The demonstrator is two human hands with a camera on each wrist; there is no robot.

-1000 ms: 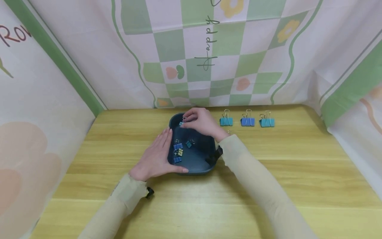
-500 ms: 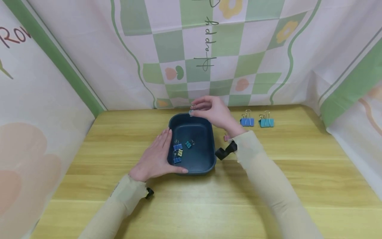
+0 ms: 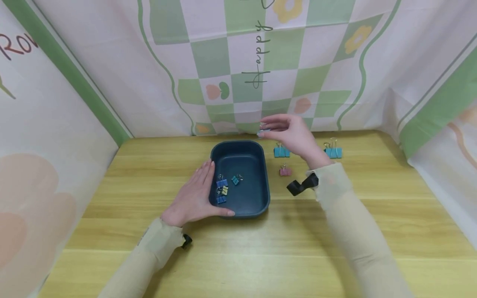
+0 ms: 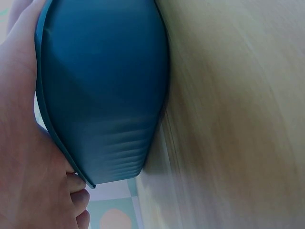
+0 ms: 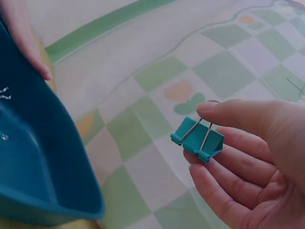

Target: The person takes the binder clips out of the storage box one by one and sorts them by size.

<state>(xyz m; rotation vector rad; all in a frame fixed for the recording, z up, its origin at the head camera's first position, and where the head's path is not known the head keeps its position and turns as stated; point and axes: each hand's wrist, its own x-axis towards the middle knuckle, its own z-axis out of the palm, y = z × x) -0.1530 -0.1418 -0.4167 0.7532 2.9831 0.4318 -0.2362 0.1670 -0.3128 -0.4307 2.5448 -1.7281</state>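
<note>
My right hand (image 3: 294,134) is raised beyond the back right corner of a dark blue bin (image 3: 257,215). Its thumb and fingertips pinch a teal binder clip (image 5: 198,138) by the wire handle end. My left hand (image 3: 193,194) rests along the bin's left rim with straight fingers, its thumb lying over the front rim. Inside the bin, toward its left side, lie small binder clips: a blue one (image 3: 222,182), a yellow one (image 3: 225,190), a darker blue one (image 3: 221,200) and a teal one (image 3: 235,180).
Right of the bin on the wooden table (image 3: 238,256) stand a larger teal binder clip (image 3: 281,152), a small pink binder clip (image 3: 285,171) and, farther right, another teal binder clip (image 3: 333,152). A patterned cloth (image 3: 246,54) hangs along the table's back edge.
My right hand has lifted the teal clip out of the bin and carried it right past the back rim. It now covers the larger blue clip in the row. My left hand stays put.
</note>
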